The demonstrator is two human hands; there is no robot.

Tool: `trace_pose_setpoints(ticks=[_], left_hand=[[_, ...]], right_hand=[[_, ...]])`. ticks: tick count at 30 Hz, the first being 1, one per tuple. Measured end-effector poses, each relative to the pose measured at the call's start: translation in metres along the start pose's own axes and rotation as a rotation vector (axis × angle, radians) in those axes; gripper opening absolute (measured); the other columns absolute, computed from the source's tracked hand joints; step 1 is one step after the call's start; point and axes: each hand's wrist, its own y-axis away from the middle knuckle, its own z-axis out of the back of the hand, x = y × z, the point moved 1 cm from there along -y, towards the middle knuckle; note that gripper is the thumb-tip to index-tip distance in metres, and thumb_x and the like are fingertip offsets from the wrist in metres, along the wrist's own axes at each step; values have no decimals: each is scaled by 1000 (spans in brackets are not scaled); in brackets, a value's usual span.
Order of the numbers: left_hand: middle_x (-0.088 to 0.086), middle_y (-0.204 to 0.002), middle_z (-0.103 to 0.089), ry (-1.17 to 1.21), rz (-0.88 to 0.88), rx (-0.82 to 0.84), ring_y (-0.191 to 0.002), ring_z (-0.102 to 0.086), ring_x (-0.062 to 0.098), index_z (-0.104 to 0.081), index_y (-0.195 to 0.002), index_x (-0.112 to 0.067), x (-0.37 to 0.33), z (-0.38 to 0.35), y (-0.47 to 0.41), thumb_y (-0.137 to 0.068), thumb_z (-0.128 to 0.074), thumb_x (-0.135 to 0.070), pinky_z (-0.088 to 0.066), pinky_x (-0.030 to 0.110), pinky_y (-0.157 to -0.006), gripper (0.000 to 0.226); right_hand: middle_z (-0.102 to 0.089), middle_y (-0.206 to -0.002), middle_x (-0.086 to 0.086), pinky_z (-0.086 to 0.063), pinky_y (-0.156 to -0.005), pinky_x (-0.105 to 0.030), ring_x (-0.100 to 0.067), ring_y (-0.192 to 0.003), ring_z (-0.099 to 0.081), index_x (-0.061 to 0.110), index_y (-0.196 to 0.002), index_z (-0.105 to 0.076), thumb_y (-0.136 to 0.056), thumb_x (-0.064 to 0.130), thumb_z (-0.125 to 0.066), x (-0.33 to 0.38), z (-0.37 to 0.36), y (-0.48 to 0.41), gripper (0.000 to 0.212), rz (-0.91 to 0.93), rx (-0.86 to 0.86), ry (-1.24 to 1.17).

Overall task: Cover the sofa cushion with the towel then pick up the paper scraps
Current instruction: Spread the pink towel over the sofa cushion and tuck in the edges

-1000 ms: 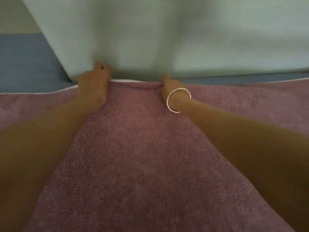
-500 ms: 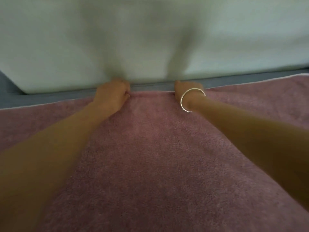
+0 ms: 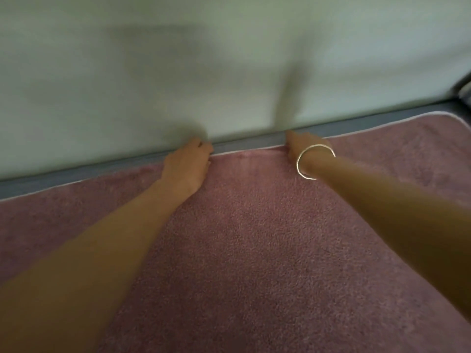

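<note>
A pink towel (image 3: 254, 238) lies spread flat over the sofa cushion and fills the lower part of the head view. A narrow blue-grey strip of the cushion (image 3: 254, 142) shows beyond the towel's white-trimmed far edge. My left hand (image 3: 187, 164) rests at that far edge, fingers curled down against the pale backrest. My right hand (image 3: 303, 146), with a thin bangle on the wrist, is at the same edge further right, its fingers hidden behind the wrist. Whether either hand pinches the towel is hidden. No paper scraps are in view.
A pale green backrest or wall (image 3: 229, 72) rises right behind the cushion. The towel's rounded far right corner (image 3: 443, 118) lies near a dark object at the right edge (image 3: 465, 87).
The view has swung to the left along the sofa. Both hands have stayed at the towel's far edge, and the towel's far right corner has come into view.
</note>
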Motion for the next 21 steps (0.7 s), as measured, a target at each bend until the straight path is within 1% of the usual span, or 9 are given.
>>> trace_pose_setpoints(ticks=[2,6,8,10,13,16,17,19,21], left_hand=[[19,-119,-51,-3,42,-42,-110,-52,34,-55,-113,-4,-5,0,-4,-94,-43,-14,-44,42,-85,24],[21,-110,-52,-57,34,-186,-95,-58,39,-54,-105,0,-13,5,-6,-92,-44,-3,-44,45,-71,16],[23,-111,-52,-68,51,-215,-92,-58,42,-53,-106,1,-16,1,-3,-92,-43,0,-43,46,-67,17],[24,-114,-50,-105,109,-212,-92,-58,43,-49,-112,0,-21,-6,-2,-92,-41,2,-38,43,-63,21],[26,-119,-44,-90,149,-232,-90,-56,43,-44,-118,0,-29,-15,2,-91,-38,6,-36,42,-62,28],[26,-111,-52,-17,84,-303,-85,-58,41,-52,-109,2,-28,-25,20,-91,-43,-7,-44,43,-60,22],[25,-107,-56,-12,43,-303,-84,-59,40,-55,-106,2,-26,-30,28,-90,-41,-14,-49,42,-63,26],[23,-110,-61,-21,-27,-255,-96,-61,38,-58,-109,1,-25,-36,40,-89,-29,-27,-51,44,-82,45],[20,-132,-52,-23,-27,-158,-122,-50,35,-50,-127,-2,-22,-36,39,-87,-15,-37,-36,45,-106,63]], right_hand=[[-57,-126,-22,-44,-90,-39,-38,-115,-55,3,-124,-45,-97,5,-29,-5,-2,1,32,31,-47,26],[-62,-116,-23,-42,-73,-36,-40,-106,-59,2,-125,-37,-96,2,-28,-10,-3,-4,30,27,-177,-29],[-60,-117,-23,-46,-79,-40,-41,-107,-58,2,-126,-35,-96,1,-27,-10,-11,-4,31,-15,-194,-89],[-52,-126,-21,-45,-86,-43,-37,-114,-52,2,-128,-34,-97,4,-28,-10,-22,-4,31,-65,-192,-177],[-43,-132,-17,-34,-98,-41,-32,-123,-40,4,-129,-35,-97,19,-35,-18,-34,-6,35,-64,-234,-192],[-36,-143,-16,-23,-109,-44,-31,-133,-30,4,-133,-33,-96,37,-33,-27,-40,4,49,-37,-200,-186],[-26,-150,-15,-16,-114,-45,-32,-139,-21,6,-138,-29,-96,40,-33,-27,-43,10,55,-21,-180,-203],[-7,-157,-10,-4,-117,-48,-35,-144,-4,13,-145,-19,-94,47,-33,-26,-48,21,63,-21,-141,-224],[0,-158,-8,-1,-117,-50,-39,-143,4,20,-147,-13,-93,52,-30,-25,-49,21,66,-38,-89,-202]])
